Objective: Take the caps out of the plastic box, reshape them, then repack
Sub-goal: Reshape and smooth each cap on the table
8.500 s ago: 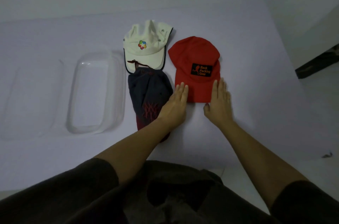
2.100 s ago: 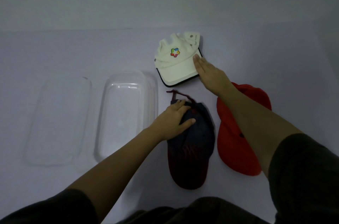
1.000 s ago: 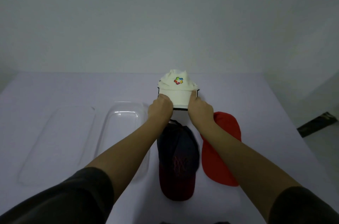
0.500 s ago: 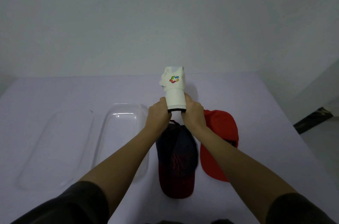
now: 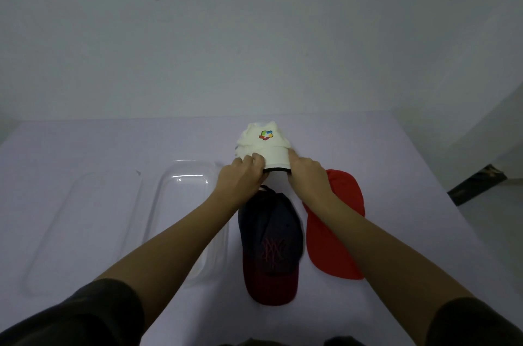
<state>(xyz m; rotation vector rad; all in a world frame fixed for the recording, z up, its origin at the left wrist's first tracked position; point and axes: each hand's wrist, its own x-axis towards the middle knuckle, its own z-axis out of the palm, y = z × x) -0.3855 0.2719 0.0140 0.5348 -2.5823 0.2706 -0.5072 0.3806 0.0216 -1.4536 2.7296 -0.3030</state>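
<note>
A white cap (image 5: 266, 144) with a coloured logo is held above the table's far middle. My left hand (image 5: 240, 178) grips the left edge of its brim and my right hand (image 5: 307, 175) grips the right edge. A dark navy cap with a dark red brim (image 5: 268, 246) lies flat on the table below my hands. To its right lies a red cap (image 5: 334, 226), partly hidden under my right forearm. The clear plastic box (image 5: 184, 184) stands with nothing in it, left of the navy cap.
The box's clear lid (image 5: 85, 226) lies flat to the left of the box. The pale table (image 5: 410, 175) ends at a wall at the back and drops off at its right edge, with floor beyond.
Both hands took hold of the white cap's brim, squeezed it narrow half a second ago, and now hold it wider with the crown rounder. The navy and red caps lie still.
</note>
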